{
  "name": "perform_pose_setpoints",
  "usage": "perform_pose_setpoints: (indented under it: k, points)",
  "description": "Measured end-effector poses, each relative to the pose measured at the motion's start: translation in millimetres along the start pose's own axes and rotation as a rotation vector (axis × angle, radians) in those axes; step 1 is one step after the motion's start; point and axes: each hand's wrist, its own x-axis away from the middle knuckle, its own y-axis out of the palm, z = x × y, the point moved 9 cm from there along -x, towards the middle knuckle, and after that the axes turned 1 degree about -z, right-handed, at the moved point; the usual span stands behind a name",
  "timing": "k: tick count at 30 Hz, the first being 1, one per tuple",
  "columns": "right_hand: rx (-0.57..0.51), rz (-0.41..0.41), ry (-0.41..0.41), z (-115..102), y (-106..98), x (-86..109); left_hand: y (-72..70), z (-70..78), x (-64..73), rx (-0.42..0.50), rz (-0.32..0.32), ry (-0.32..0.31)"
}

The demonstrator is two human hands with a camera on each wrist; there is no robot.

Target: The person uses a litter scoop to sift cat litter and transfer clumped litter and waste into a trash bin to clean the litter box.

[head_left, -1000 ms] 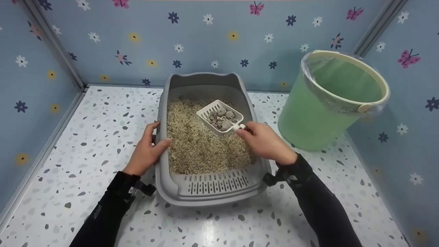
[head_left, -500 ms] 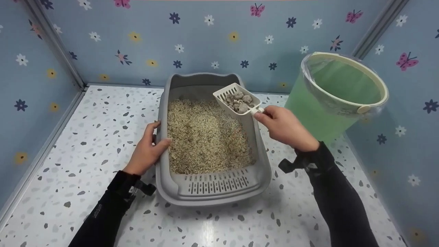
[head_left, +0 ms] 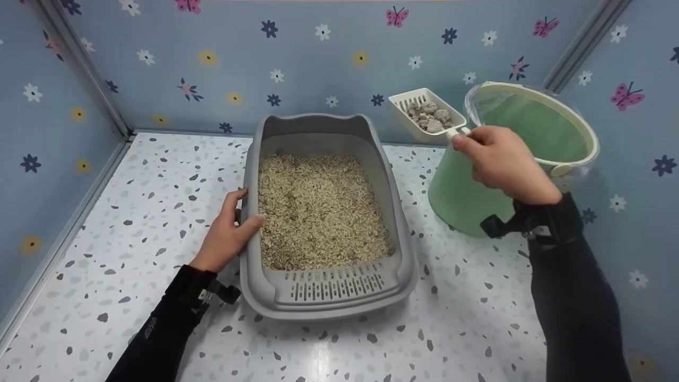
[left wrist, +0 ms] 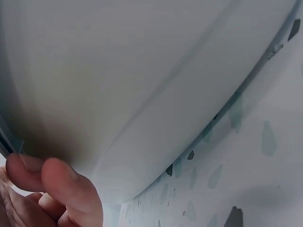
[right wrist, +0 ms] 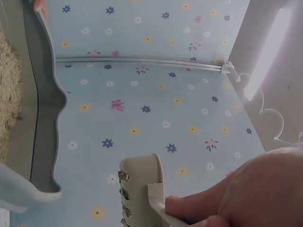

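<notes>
My right hand grips the short handle of a cream slotted litter scoop, held up beside the rim of the green bin. Several grey litter clumps lie in the scoop. In the right wrist view the scoop shows from its side, with bits of litter at its slots. My left hand holds the left rim of the grey litter box, thumb over the edge and fingers outside. The left wrist view shows its curled fingers by the box's wall. Tan pellet litter covers the box's floor.
The green bin, lined with a clear plastic bag and topped by a cream rim, stands right of the box. Flower-patterned blue walls enclose the back and both sides. Speckled white floor lies around the box.
My right hand has lifted the loaded scoop up and rightward from over the litter, out past the box's right rim to the bin's left side. The left hand and the box stay put.
</notes>
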Motion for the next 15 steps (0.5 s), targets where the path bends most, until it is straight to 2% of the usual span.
perform_pose_setpoints:
  k: [6, 15]
  points:
    - [-0.032, 0.043, 0.062, 20.5, -35.5, 0.0, -0.1, -0.6, -0.3, -0.011, 0.009, 0.003]
    - [0.05, 0.101, 0.141, 48.0, -70.9, 1.2, 0.2, 0.6, 0.3, -0.007, 0.013, 0.002]
